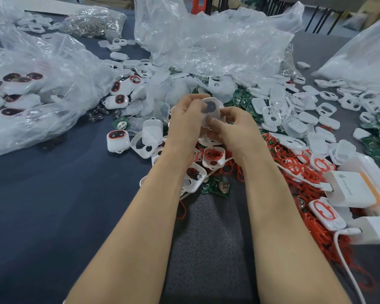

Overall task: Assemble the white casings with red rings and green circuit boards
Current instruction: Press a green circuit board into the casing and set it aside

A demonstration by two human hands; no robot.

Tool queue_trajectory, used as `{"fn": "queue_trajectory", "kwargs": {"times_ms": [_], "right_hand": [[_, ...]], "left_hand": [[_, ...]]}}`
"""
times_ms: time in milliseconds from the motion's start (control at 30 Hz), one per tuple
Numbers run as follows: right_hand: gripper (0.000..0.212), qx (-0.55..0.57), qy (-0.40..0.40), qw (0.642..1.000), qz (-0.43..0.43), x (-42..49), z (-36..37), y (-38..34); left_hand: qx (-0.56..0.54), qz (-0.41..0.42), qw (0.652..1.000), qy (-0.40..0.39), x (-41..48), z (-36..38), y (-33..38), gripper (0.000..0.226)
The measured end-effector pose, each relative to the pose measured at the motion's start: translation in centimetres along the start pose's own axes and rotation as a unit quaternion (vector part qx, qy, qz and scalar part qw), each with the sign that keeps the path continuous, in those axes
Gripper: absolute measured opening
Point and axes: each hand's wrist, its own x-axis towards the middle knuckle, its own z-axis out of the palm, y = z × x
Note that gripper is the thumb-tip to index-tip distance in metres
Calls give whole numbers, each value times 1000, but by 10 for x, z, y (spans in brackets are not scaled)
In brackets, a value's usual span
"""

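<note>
**Writing.** White charger block (349,189), right of the right forearm, orange band on one side; letters "NEO" legible on its face, with a logo above them too small to read. White cable (346,260) runs from the plug beside it towards the near table edge. No other lettering can be made out.

**Hands.** Left hand (185,119) and right hand (235,126) are raised together over the pile. The fingers of both are curled round one white casing (211,110), which shows a dark round disc in its opening. The casing is slightly blurred, so finer detail cannot be told.

**Containers.**
- Clear bag (31,102), well left of the left hand: holds white casings with red-rimmed dark windows.
- Large crumpled clear bag (206,44), beyond both hands: contents not distinguishable.
- Small clear bag (92,23), far beyond and left: holds small silvery metal parts.
- Clear bag (364,58), far right: whitish contents, not identifiable.

**Loose stock on the dark table cloth (53,205).**
- Red rings (294,163): tangled heap under and right of the right forearm.
- Green circuit boards (241,99): just beyond the right hand; one more between the forearms.
- Empty white shells (294,110): spread right of the right hand.
- One closed casing with red ring (116,138): left of the left hand.
</note>
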Motion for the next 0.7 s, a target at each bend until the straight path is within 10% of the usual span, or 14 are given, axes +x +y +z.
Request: {"fn": "queue_trajectory", "kwargs": {"times_ms": [700], "right_hand": [[6,-83,72,992,-67,-3,-23,-7]], "left_hand": [[-53,-25,997,54,6,-9,-1,23]]}}
